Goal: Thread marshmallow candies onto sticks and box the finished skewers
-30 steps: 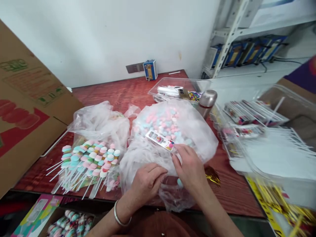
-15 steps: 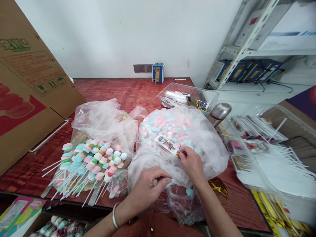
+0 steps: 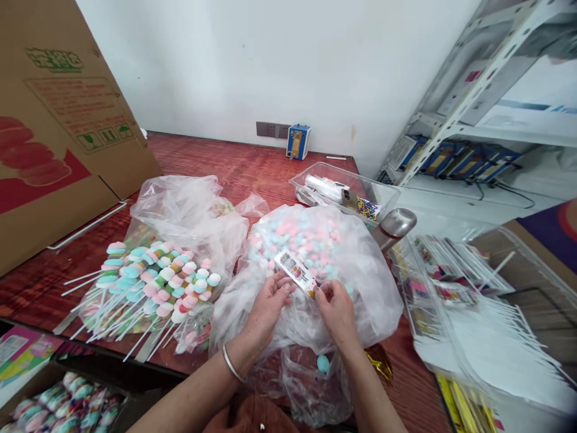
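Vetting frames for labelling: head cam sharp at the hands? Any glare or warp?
Head view: left hand, right hand and the printed strip between them are sharp; head view edges smear, notably the clear trays at right; head view wide-angle warp tilts the metal rack; light is soft, only mild sheen on the plastic bag.

Candy-packing workroom: bagged sweets [image 3: 311, 237], cartons [image 3: 58, 126]

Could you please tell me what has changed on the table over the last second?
The left hand moved up from the front of the bag to the printed strip, and its fingertips now touch the strip's near edge. The right hand kept its pinch on the strip's end. The bag and the skewers lie as before.
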Available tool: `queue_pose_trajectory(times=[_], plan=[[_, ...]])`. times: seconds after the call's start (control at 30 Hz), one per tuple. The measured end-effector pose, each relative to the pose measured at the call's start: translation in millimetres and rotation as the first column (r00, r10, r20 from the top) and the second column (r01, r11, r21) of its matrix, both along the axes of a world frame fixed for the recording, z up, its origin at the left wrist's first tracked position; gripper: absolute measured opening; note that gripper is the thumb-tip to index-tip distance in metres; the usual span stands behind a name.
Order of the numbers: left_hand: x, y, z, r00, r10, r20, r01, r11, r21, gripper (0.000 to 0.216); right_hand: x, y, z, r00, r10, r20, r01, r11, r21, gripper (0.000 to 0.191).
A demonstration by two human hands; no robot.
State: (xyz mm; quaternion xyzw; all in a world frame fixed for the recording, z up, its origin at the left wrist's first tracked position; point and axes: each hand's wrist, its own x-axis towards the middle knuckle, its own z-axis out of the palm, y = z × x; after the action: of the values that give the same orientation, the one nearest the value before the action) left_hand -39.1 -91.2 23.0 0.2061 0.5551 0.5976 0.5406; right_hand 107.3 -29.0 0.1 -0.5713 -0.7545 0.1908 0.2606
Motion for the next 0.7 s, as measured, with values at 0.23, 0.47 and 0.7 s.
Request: queue_pose_trajectory(times=[0.23,0.47,0.7], plan=[[3.9,-2.8,-3.0,0.995,0.095,0.017,-0.094,0.995,-0.028,0.037,-9.9,9.7,1.0,0.999,0.051,0.019,-0.051,0.999,0.015,0.006],[-2.6,1.9,12.4,0.986,-0.047,0.159,0.063,0.993,-0.098,0.033,12.0,1.4,16.3,0.989,0.106,-0.105,-0.093,0.988,0.122,0.032],[17.6,-5.6,10.0,0.794,-0.381,0.475,0.449,0.893,-0.034,0.034,20.3,-1.0,26.2,0.991,0.12,-0.064,-0.091,0.934,0.345,0.032]])
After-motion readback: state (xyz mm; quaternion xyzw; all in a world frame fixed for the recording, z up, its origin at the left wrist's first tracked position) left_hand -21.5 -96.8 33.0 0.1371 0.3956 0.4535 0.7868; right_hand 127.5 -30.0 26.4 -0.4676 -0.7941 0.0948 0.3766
